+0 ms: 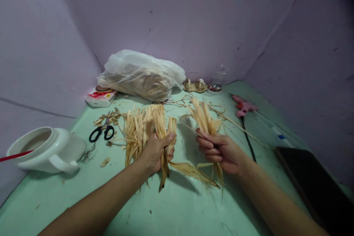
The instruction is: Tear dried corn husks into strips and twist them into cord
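Observation:
My left hand (159, 151) is closed around dried corn husk strips (158, 118), whose flat ends stick up past the thumb while darker tips hang below. Just left of it, a row of loose husk strips (135, 132) lies on the green table. My right hand (218, 151) grips a bunch of husk strips (203, 116), frayed at the top, with tails trailing under the fist. One long husk piece (190, 171) stretches across the gap between both hands. Inside each fist the husks are hidden.
Black-handled scissors (101, 132) lie among husk scraps at left, near a white jug (52, 151). A plastic bag (141, 75) of husks stands against the wall. At right are a pink glue gun (245, 106) with a cord and a dark flat object (312, 180).

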`<state>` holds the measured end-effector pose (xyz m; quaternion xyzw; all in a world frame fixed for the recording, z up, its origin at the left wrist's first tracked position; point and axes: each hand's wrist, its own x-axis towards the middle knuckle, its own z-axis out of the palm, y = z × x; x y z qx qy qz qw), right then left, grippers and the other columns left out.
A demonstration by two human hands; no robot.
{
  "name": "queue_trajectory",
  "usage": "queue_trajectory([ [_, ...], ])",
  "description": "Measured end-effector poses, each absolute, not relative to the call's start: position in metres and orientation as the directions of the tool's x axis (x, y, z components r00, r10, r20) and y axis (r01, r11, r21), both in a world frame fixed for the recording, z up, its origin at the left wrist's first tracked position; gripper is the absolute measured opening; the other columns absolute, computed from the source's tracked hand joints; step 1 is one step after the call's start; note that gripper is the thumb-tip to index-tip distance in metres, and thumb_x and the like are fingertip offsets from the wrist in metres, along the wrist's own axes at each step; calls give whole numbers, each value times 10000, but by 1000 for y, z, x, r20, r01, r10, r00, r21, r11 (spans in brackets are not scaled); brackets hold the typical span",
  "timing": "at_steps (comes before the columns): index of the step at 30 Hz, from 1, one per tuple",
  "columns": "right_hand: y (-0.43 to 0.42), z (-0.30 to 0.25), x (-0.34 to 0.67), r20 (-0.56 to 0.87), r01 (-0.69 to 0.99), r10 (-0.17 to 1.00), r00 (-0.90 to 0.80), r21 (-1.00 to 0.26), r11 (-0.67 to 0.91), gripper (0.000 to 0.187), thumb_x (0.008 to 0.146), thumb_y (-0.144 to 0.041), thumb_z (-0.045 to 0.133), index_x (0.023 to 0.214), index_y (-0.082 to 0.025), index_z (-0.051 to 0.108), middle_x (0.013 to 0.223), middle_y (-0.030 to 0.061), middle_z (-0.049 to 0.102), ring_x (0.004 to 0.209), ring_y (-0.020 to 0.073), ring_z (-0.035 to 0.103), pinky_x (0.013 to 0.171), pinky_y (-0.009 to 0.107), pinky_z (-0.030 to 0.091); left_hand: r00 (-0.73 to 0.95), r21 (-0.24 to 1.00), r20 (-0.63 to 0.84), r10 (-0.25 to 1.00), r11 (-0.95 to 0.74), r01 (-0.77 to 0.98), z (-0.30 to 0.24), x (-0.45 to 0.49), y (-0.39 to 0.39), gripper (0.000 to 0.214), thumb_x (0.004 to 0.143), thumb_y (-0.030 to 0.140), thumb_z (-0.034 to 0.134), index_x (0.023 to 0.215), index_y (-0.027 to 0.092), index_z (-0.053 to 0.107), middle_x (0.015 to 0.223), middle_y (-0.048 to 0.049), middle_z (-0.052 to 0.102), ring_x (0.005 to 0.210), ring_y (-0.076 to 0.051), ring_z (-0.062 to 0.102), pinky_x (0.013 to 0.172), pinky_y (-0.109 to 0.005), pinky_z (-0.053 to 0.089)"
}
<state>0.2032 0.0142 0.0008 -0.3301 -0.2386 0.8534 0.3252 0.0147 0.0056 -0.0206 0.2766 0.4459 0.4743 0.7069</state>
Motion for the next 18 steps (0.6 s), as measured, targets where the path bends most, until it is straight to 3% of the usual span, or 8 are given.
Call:
queue_trajectory([
  [5, 20, 12, 223, -300, -566, 859, -416, -654, -503, 191, 650, -187, 647, 711, -174, 467, 529, -89, 224, 440, 32, 22, 323, 100, 66, 127, 821, -375, 918, 392, -414, -21, 14, 6, 356, 590, 357, 725, 671, 162, 438, 526, 76, 459, 325, -15, 350, 285, -139, 265],
  [11, 18, 19, 233, -288, -517, 877, -384, -720, -463, 164, 654, -234, 629, 733, -195, 491, 522, -85, 195, 437, 43, 24, 329, 124, 52, 155, 844, -404, 901, 433, -316, -21, 16, 5, 335, 609, 369, 705, 652, 156, 449, 521, 68, 465, 308, 0, 293, 276, -138, 173],
  [16, 17, 32, 255, -139, -575, 969, -203, -784, -233, 114, 693, -233, 581, 716, -214, 470, 518, -86, 164, 429, 50, -14, 318, 135, 20, 209, 873, -434, 876, 466, -142, -20, 17, 3, 360, 594, 388, 712, 608, 160, 433, 465, 71, 432, 290, 2, 254, 273, -149, 136],
  [18, 16, 33, 254, -149, -578, 965, -215, -777, -249, 140, 679, -242, 597, 713, -212, 464, 521, -88, 161, 428, 45, -13, 323, 138, 13, 211, 878, -420, 882, 454, -150, -21, 17, 2, 352, 602, 391, 704, 620, 160, 440, 474, 66, 442, 298, -4, 276, 278, -148, 154],
])
